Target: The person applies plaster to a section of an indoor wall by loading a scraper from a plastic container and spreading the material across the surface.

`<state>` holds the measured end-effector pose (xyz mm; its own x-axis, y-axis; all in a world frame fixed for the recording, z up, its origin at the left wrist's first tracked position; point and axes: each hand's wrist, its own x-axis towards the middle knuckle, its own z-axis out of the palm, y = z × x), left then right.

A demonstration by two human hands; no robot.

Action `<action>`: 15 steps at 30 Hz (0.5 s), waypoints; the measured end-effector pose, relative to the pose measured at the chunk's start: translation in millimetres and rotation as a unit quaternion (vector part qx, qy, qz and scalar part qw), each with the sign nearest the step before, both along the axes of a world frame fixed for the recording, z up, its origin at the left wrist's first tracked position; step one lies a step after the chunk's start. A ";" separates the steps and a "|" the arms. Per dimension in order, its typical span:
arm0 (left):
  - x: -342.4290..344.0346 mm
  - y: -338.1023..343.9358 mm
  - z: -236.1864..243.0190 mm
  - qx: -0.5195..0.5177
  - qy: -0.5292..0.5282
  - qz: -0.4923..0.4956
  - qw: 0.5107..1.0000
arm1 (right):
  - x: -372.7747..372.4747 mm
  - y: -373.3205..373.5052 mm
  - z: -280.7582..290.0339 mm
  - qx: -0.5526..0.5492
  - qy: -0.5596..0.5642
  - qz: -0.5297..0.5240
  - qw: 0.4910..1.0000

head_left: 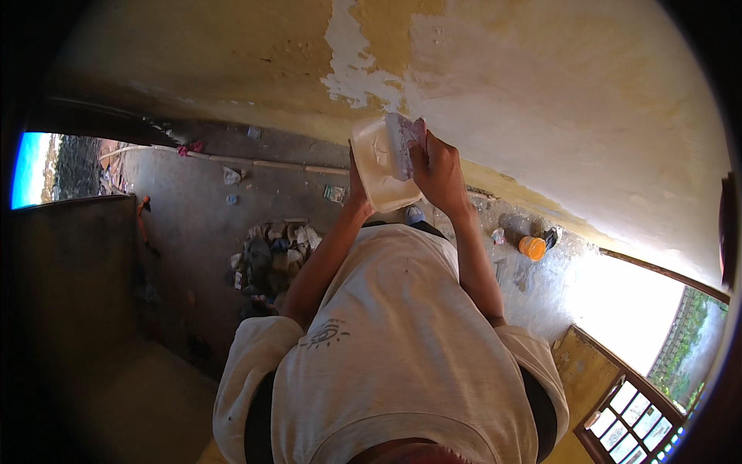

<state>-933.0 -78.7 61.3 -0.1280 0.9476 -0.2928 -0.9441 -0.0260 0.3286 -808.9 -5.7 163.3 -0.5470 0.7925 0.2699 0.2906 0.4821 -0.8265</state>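
Held up in front of my chest, close to the wall, is a pale plastic tub [375, 166] with light filler paste inside. My left hand [358, 185] grips the tub by its left side; most of its fingers are hidden behind it. In my right hand [442, 172] is a wide putty knife [402, 145], its blade smeared with whitish paste. The blade stands over the tub's right rim, and I cannot tell whether it touches the paste. Just beyond, the yellow wall [255, 66] carries a ragged whitish patch [348, 58] and a broad pale coated area [533, 85].
A long pole [263, 163] lies along the wall's foot. On the floor to the left sits a heap of rags and rubbish [274, 255]. An orange bucket [532, 247] stands at the right, near a bright doorway [626, 309]. Scraps of litter [232, 175] lie about.
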 end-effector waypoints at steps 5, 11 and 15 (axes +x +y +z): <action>0.8 3.9 -16.6 0.020 -0.027 0.008 0.999 | 3.4 4.1 -23.4 0.027 -0.022 0.047 0.998; 1.5 7.8 -5.5 0.051 -0.016 -0.035 0.998 | 33.4 12.5 -28.0 -0.298 0.069 -0.033 0.952; 4.2 11.4 -2.4 0.043 0.005 -0.025 0.999 | 39.4 -0.1 -23.6 -0.555 0.368 -0.015 0.746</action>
<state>-928.8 -67.3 58.9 -0.0823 0.9746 -0.2084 -0.9413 -0.0073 0.3375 -769.5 -5.8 139.7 -0.5524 0.7600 -0.3424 -0.4412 -0.6150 -0.6535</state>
